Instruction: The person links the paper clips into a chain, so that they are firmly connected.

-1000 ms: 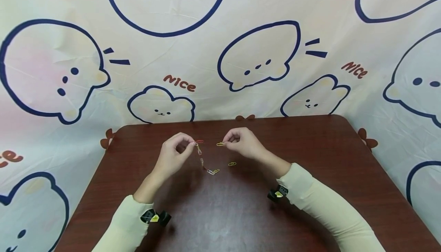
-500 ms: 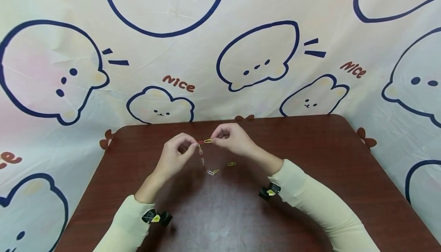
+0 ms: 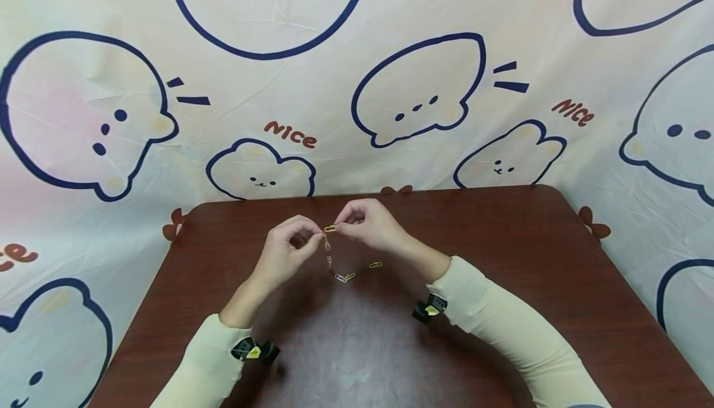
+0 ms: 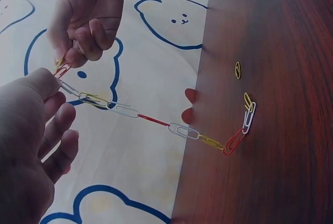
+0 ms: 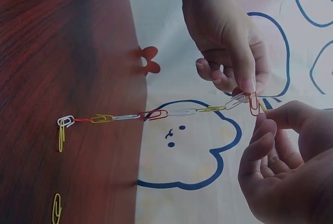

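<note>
My left hand (image 3: 286, 248) pinches a red paper clip (image 5: 254, 104), the top link of a paper clip chain (image 4: 154, 120) in red, white and yellow. From my fingers the chain hangs down to the table, where its far end, a white clip (image 4: 249, 118) and a yellow one (image 4: 247, 102), lies. Between thumb and forefinger, my right hand (image 3: 372, 226) holds a yellow paper clip (image 3: 330, 229) against the red clip. Fingers partly cover both clips, so I cannot tell whether they are hooked together.
One loose yellow paper clip (image 3: 375, 265) lies on the dark brown table (image 3: 357, 346), right of the chain's end. Behind the table's far edge hangs a pale cartoon-print cloth (image 3: 334, 98). Each wrist carries a small black camera (image 3: 429, 309).
My right hand has moved left, bringing its yellow paper clip to the red one at my left fingertips. My left hand has shifted slightly right. The loose clip stays put.
</note>
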Demonstrator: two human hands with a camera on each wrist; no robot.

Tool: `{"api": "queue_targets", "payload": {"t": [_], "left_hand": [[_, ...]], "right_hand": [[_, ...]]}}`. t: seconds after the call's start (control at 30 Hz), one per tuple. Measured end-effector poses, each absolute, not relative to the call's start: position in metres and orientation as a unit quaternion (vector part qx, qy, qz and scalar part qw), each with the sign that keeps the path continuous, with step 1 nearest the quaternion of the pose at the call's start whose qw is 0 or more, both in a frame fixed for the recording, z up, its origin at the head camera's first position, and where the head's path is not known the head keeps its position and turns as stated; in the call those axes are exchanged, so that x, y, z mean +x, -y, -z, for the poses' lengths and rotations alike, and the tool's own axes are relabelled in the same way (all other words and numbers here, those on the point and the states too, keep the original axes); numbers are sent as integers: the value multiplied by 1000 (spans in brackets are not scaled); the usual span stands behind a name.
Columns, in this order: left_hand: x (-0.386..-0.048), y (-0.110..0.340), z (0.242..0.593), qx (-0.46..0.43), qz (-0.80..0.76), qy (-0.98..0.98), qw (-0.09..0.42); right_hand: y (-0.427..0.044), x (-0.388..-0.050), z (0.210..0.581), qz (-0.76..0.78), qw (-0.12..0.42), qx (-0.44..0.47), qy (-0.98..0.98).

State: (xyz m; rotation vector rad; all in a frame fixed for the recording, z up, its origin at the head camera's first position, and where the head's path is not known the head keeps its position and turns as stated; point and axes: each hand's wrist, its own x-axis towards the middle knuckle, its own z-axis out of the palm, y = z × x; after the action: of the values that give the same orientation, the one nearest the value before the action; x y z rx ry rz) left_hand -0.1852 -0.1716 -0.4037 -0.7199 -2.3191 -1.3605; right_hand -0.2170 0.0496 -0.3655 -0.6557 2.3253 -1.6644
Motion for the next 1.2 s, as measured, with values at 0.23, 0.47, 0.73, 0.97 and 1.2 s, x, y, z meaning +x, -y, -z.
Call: {"api": "queue_targets", "payload": {"t": [0.23, 0.47, 0.73, 0.97, 1.2], "left_hand": [[-186, 171, 405, -269, 486, 810, 189], [-187, 172, 406, -277, 492, 798, 211], [-186, 173, 406, -265, 495, 798, 220], [-185, 175, 408, -248, 485, 818, 183], [-186, 174, 409, -246, 470, 834, 152]], "right_hand": [[-52, -217, 365, 563, 104, -202, -795], [-57, -219, 369, 565, 105, -198, -794], [-61, -220, 373, 540, 107, -215, -807], [-61, -220, 372, 534, 79, -223, -812], [-58, -220, 369, 527, 58, -225, -817]]}}
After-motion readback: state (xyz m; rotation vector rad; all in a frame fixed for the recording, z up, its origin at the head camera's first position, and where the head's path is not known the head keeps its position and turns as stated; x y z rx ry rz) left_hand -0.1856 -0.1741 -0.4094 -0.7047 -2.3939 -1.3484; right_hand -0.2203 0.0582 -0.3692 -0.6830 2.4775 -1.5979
